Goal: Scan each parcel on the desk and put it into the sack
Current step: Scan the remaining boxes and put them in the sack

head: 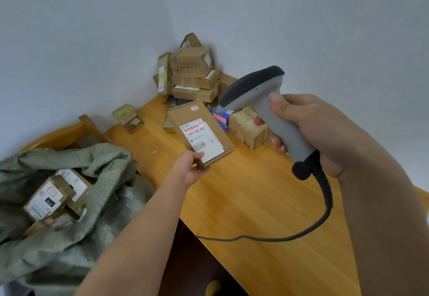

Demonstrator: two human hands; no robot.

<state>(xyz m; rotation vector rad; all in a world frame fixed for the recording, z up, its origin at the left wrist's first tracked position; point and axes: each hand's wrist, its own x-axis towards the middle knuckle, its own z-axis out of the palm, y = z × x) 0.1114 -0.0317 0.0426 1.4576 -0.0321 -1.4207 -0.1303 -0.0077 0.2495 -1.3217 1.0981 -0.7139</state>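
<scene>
- Several boxes already lie in the green sack (69, 237), which sits open at the far left, below the desk edge.
- Left of the desk (255, 203) is a wooden chair back (90, 126), just behind the sack.
- Next comes the left hand (188, 168). Its fingers pinch the near end of a flat brown parcel (199, 133) and hold it up over the desk.
- The parcel's long side points away from the hand, toward the corner. Its label faces up, and a red line crosses the barcode.
- I think the scan is happening now. The sack is down and left of the parcel, nearer the left hand, with open room between.
- More parcels wait in a pile (192, 73) in the corner.
- The right hand (313, 133) is wrapped around the grey scanner (262, 101), aiming it at the label. Its cord (301, 233) trails over the desk.
</scene>
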